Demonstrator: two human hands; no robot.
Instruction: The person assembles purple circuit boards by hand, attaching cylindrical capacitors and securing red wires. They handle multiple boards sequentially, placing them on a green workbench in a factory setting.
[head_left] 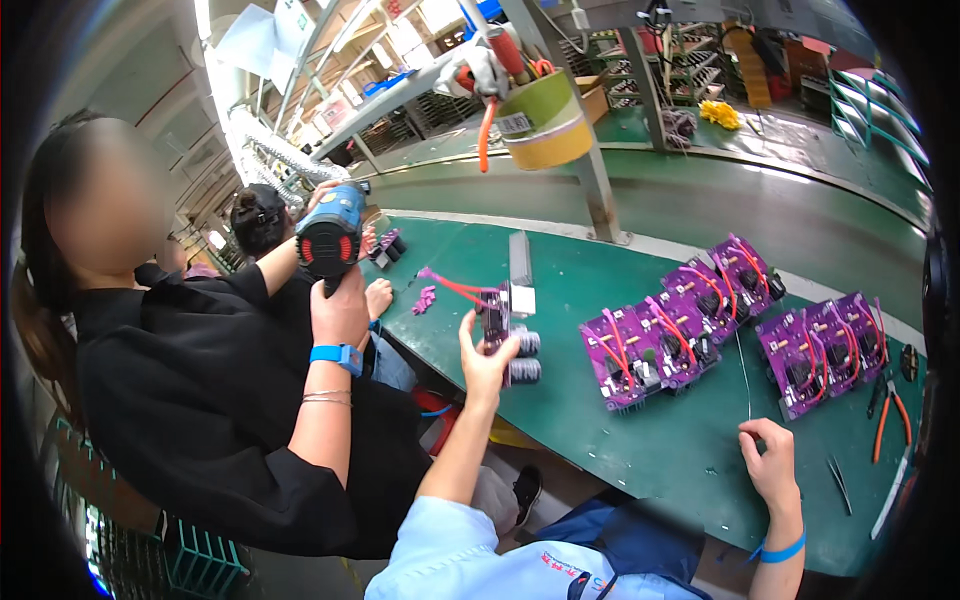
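My left hand (482, 362) is closed on a purple circuit board (494, 310), held up over the green bench. Two large dark capacitors (524, 358) jut from the board's right side, and red wires (450, 284) with a purple end stretch left from it. At the right, my right hand (770, 462) pinches the lower end of a thin silvery wire (744, 375), which runs up toward a group of purple boards (655, 345) with red wires. A second group of such boards (825, 350) lies just beyond that hand. Tweezers (839, 484) rest beside it.
Orange-handled pliers (888, 415) lie at the bench's (560, 400) right end. A co-worker on the left holds a blue heat gun (333, 232) near my left hand. A green-and-yellow tool holder (545, 120) hangs from a post (596, 195). Small pink pieces (425, 299) lie near the co-worker.
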